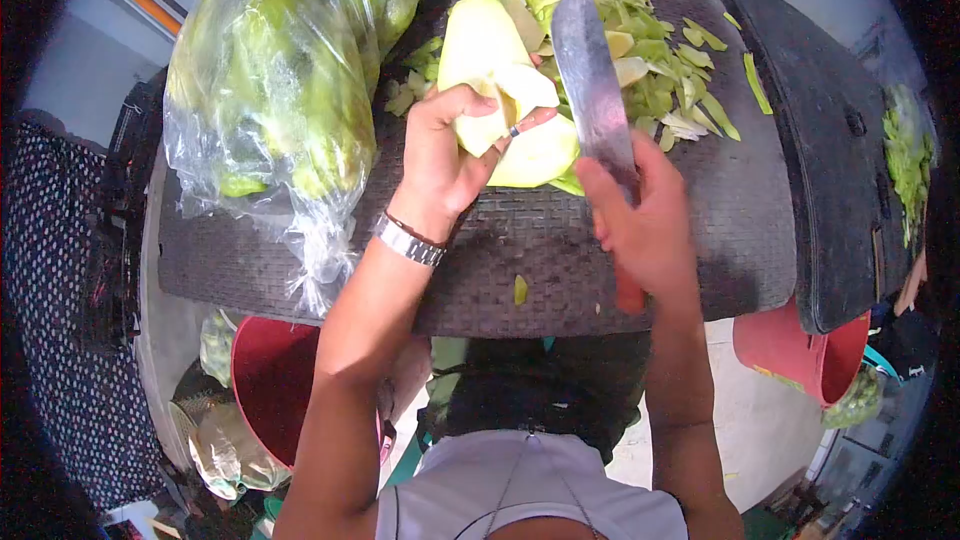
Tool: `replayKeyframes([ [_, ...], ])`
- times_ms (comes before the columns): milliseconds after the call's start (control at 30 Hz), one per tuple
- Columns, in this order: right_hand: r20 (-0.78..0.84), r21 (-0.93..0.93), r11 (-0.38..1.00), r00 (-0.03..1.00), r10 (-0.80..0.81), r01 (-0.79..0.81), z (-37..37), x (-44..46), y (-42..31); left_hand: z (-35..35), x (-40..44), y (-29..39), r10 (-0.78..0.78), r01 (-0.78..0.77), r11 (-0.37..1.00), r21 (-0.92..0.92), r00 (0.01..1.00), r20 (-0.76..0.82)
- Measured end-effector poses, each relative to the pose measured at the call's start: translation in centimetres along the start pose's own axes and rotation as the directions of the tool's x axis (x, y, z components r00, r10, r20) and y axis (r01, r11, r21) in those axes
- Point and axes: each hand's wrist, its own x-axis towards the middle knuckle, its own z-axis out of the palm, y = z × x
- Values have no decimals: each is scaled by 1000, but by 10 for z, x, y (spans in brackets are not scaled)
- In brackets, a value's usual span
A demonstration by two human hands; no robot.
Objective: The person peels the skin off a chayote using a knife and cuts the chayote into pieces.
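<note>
A pale, peeled green fruit is held up in my left hand, its thumb and fingers around the lower end. Another pale peeled piece lies just below and to the right of it. My right hand is closed round the handle of a large knife, whose broad blade points up and away, a little right of the fruit. Green peelings and slices are heaped behind the blade on the dark woven tabletop. A small green scrap lies near the front edge.
A clear plastic bag of green fruit stands at the table's left. Below the table are a red bucket on the left and another red bucket on the right. A dark panel stands beyond the right edge.
</note>
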Motion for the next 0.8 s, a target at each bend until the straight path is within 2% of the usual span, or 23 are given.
replayKeyframes([
  [33, -32, -52, 989, 989, -143, 141, 10, 6, 4, 1, 0, -1, 6, -5, 1000, 26, 1000, -25],
  [100, -69, -226, 924, 941, -331, 308, 24, 17, 2, 1, -2, 0, 16, -10, 990, 141, 999, -37],
  [133, -75, -340, 879, 922, -381, 335, 30, 23, -1, 2, -3, 0, 22, -13, 980, 200, 999, -40],
  [167, -74, -450, 819, 900, -430, 355, 34, 31, -3, 3, -4, 0, 20, -2, 984, 180, 995, -97],
  [233, -58, -405, 841, 907, -416, 360, 37, 46, -3, 5, -5, 0, 20, 9, 990, 139, 977, -210],
  [300, -66, -383, 860, 918, -390, 338, 39, 53, -1, 11, -5, -2, 102, -44, 965, 258, 971, -216],
  [333, -58, -393, 838, 899, -434, 379, 40, 57, 2, 12, -5, -3, 138, -65, 947, 316, 967, -215],
  [433, -27, -407, 764, 829, -558, 501, 39, 72, 12, 5, 0, -3, 106, -48, 951, 304, 979, -176],
  [500, 4, -385, 717, 778, -628, 581, 37, 80, 14, 11, -3, 0, 61, -3, 967, 254, 973, -221],
  [600, 19, -536, 643, 770, -638, 546, 34, 80, 9, 15, -5, -1, 51, 9, 975, 222, 963, -264],
  [700, 69, -446, 782, 888, -454, 435, 34, 70, -3, 2, 0, -6, 108, -30, 948, 318, 967, -232],
  [800, -17, -396, 841, 913, -408, 368, 31, 70, 1, -3, 0, -7, 130, -43, 926, 375, 969, -210],
])
